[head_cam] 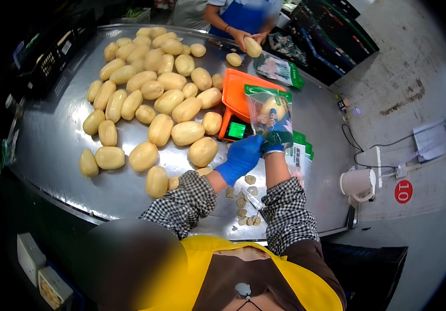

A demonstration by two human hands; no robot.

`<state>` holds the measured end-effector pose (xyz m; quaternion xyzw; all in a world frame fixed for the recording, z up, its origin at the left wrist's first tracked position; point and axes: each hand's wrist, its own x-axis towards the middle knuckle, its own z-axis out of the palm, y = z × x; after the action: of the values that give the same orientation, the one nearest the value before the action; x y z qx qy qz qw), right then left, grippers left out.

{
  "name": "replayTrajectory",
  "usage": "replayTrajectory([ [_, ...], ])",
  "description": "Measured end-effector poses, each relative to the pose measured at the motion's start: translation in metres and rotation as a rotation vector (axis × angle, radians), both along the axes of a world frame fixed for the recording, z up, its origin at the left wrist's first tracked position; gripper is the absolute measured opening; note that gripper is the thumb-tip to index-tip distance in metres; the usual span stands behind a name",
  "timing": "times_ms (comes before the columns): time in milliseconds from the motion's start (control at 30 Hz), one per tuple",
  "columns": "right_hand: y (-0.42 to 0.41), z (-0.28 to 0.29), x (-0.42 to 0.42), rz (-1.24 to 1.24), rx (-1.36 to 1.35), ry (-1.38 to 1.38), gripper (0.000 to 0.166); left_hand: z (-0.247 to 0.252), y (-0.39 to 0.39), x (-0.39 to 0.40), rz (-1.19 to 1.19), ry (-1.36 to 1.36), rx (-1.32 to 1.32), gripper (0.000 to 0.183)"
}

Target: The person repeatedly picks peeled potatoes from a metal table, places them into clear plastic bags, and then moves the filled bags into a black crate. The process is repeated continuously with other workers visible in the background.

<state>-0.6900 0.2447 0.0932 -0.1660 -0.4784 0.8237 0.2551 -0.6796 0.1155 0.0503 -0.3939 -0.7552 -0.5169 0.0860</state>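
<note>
My left hand (243, 159), in a blue glove, is closed on the near edge of a clear plastic bag with a green border (268, 91). My right hand (273, 143), also gloved, is partly inside the bag's near end, its fingers showing through the film. A pale lotus root section (276, 107) lies inside the bag. Under the bag's left side stands an orange digital scale (235, 91) with a lit green display (237, 130). Many lotus root sections (188, 133) cover the metal table (63, 186) to the left. Cut slices (250, 179) and a knife (253, 200) lie near my forearms.
Printed bags (299, 159) lie stacked right of my right hand, and another (277, 70) behind the scale. Across the table a person (242, 23) holds a lotus root piece (253, 47). Black crates (57, 54) stand back left. An electric kettle (357, 182) is at the right wall.
</note>
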Motion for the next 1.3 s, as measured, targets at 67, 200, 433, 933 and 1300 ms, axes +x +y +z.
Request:
replayTrajectory([
  [67,0.009,-0.009,-0.014,0.049,-0.124,0.044,0.036,-0.005,0.005,-0.001,0.05,-0.039,0.032,0.018],
  [200,0.025,-0.028,-0.025,0.115,-0.262,0.08,0.035,-0.004,0.008,0.0,0.042,-0.088,0.03,0.019],
  [433,0.036,-0.046,-0.024,0.169,-0.385,0.096,0.035,-0.01,0.016,0.006,-0.016,-0.052,-0.029,0.01],
  [933,0.037,-0.05,-0.02,0.137,-0.516,0.174,0.036,-0.008,-0.033,0.03,-0.111,-0.461,-0.165,0.041],
  [1300,-0.014,-0.106,0.157,-0.252,0.548,-0.225,0.02,-0.054,-0.261,-0.08,0.383,-0.45,0.162,0.021],
])
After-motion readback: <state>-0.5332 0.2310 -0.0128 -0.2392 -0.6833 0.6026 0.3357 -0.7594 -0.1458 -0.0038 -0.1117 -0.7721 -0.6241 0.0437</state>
